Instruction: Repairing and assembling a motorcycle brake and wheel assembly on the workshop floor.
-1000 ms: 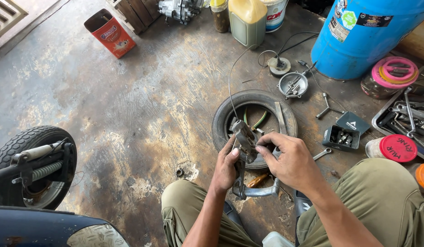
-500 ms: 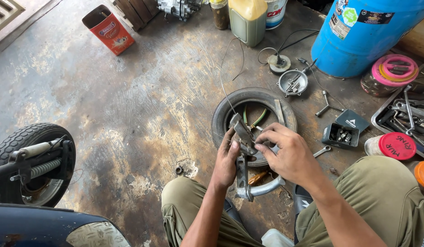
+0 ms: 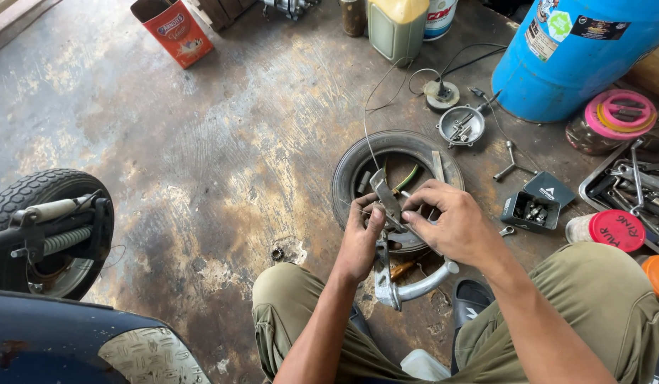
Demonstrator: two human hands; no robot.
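Where the knees in olive trousers frame the bottom of the view, both hands meet over a metal lever assembly. It is a bare grey piece: a flat tapered blade at the top, a pivot in the middle, and a curved, rounded handle sweeping out below to the right. A thin wire runs up from it across the floor. Left hand has its fingers curled closed around the middle of the part, thumb along the blade. Right hand pinches the same part from the other side, fingertips bent in on it. Held above the floor, the part sits just in front of a small black tyre, ribbed rubber, lying flat with odd tools inside its ring. Right of it lies a small black box of bits and a tray of spanners. Stained, mottled concrete spreads leftward to a knobbly wheel. Farther off stand a smooth blue drum, a yellowish jug and a red carton.
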